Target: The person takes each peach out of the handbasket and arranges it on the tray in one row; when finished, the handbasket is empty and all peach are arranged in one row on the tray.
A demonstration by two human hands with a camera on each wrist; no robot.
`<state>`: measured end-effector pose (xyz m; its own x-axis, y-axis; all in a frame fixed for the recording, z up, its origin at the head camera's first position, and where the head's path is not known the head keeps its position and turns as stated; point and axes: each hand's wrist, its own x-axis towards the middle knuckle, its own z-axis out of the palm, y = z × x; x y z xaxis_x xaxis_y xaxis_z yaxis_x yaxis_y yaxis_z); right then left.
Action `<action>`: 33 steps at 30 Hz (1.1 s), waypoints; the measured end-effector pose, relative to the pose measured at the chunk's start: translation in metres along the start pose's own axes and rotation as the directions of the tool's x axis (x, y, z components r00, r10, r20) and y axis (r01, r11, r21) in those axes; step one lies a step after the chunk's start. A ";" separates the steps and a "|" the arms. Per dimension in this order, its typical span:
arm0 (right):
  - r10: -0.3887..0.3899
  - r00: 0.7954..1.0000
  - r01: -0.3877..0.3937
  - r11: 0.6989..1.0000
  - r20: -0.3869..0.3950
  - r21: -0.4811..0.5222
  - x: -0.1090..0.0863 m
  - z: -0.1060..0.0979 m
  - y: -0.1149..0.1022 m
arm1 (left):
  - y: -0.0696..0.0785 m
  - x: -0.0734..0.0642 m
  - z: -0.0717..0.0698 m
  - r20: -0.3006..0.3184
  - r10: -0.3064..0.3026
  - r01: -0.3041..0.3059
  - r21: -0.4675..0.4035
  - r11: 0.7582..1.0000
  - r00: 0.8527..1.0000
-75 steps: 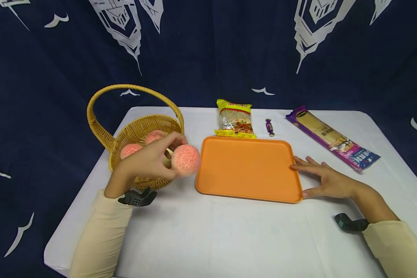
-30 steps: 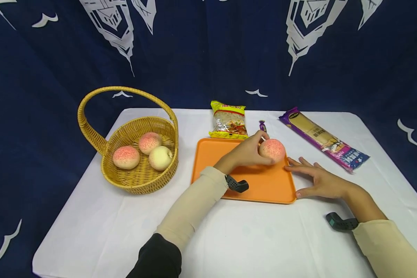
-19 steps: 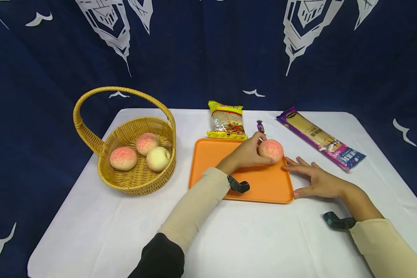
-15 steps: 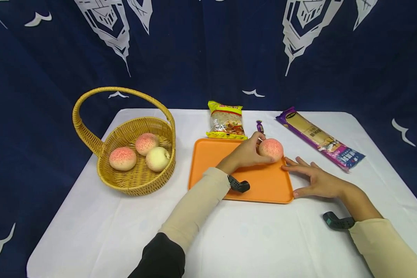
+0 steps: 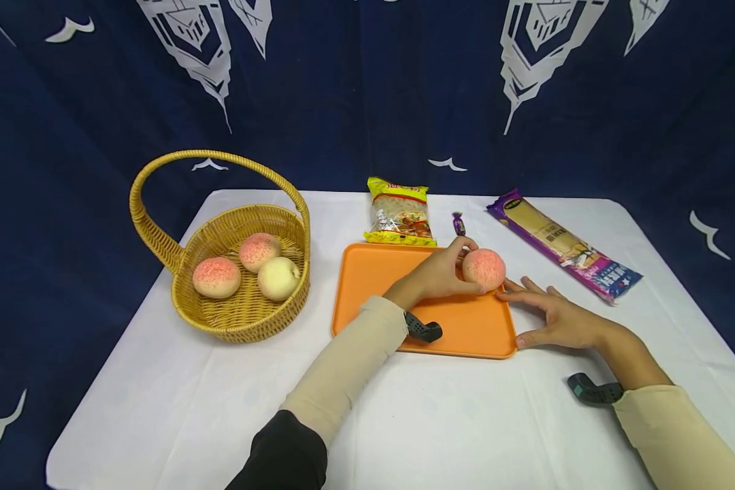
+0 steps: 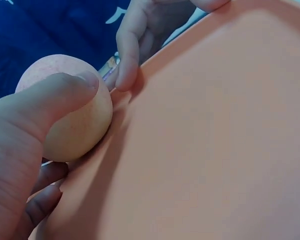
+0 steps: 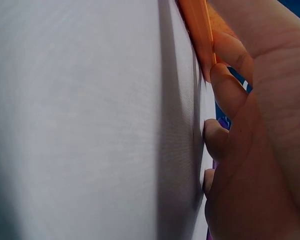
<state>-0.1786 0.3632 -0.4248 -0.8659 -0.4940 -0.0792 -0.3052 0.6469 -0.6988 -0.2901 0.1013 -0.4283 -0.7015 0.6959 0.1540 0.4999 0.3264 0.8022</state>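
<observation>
A pink-speckled peach sits at the right end of the orange tray. My left hand reaches across the tray and holds this peach. Seen from the left wrist, the thumb lies over the peach while the other fingers are partly hidden behind and under it. My right hand has its fingers spread, its thumb and forefinger touching the tray's right edge. In the right wrist view, fingertips meet the tray edge. A wicker basket on the left contains three more peaches.
Behind the tray lie a yellow food packet and a small purple wrapped candy. A long purple packet lies slanted at the back right. All stand on a white-covered table before a dark blue curtain.
My left hand has carried the peach from over the basket to the tray's right end, then shifted it slightly rightward and nearer. The right hand has stayed at the tray edge.
</observation>
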 end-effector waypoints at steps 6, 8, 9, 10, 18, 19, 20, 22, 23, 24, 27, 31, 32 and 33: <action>-0.010 1.000 0.010 1.000 0.001 0.007 -0.001 0.000 0.000 | -0.001 0.000 0.003 -0.006 0.023 -0.023 0.010 1.000 1.000; -0.006 1.000 0.006 1.000 0.001 0.010 -0.002 0.000 0.000 | -0.001 0.000 0.004 -0.007 0.015 -0.015 0.018 1.000 1.000; -0.004 1.000 0.004 1.000 0.001 0.012 -0.002 0.000 0.000 | -0.001 0.000 0.004 -0.006 0.014 -0.014 0.022 1.000 1.000; -0.003 1.000 0.003 1.000 0.000 0.014 -0.002 -0.001 0.000 | 0.000 0.000 0.004 -0.006 0.015 -0.015 0.028 0.999 1.000; -0.021 1.000 0.021 1.000 -0.003 0.005 -0.002 0.000 0.002 | 0.002 -0.007 0.002 -0.030 0.010 -0.009 0.041 0.999 1.000; -0.022 1.000 0.022 1.000 -0.002 0.004 -0.001 0.001 0.003 | 0.002 -0.010 0.000 -0.043 0.013 -0.011 0.068 0.998 0.999; -0.024 1.000 0.024 1.000 -0.001 0.004 0.000 0.002 0.004 | 0.002 -0.012 -0.002 -0.057 0.020 -0.015 0.100 0.995 0.998; -0.027 1.000 0.027 1.000 -0.004 -0.004 0.002 0.003 0.004 | 0.004 -0.017 -0.007 -0.080 0.054 -0.039 0.186 0.982 0.995; -0.030 1.000 0.030 1.000 -0.006 -0.008 0.002 0.004 0.004 | 0.005 -0.020 -0.011 -0.089 0.080 -0.057 0.232 0.971 0.993; -0.030 1.000 0.030 0.999 -0.006 -0.011 0.003 0.004 0.005 | 0.007 -0.023 -0.014 -0.096 0.110 -0.080 0.270 0.960 0.989; -0.034 0.999 0.034 0.999 -0.005 -0.019 0.002 0.003 0.005 | 0.016 -0.033 -0.026 -0.115 0.194 -0.150 0.317 0.937 0.974; -0.036 0.999 0.036 0.999 -0.002 -0.014 0.000 0.003 0.003 | 0.034 -0.049 -0.046 -0.132 0.256 -0.204 0.316 0.927 0.958; -0.039 0.999 0.039 0.999 -0.003 -0.013 0.000 0.002 0.003 | 0.039 -0.053 -0.051 -0.130 0.266 -0.214 0.317 0.924 0.955; -0.040 0.999 0.040 0.999 -0.005 -0.013 0.000 0.002 0.003 | 0.045 -0.058 -0.058 -0.125 0.277 -0.226 0.320 0.920 0.953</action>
<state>-0.1786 0.3640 -0.4284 -0.8548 -0.5167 -0.0479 -0.3446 0.6343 -0.6920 -0.2567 0.0384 -0.3681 -0.5934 0.6732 0.4412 0.7807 0.3478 0.5192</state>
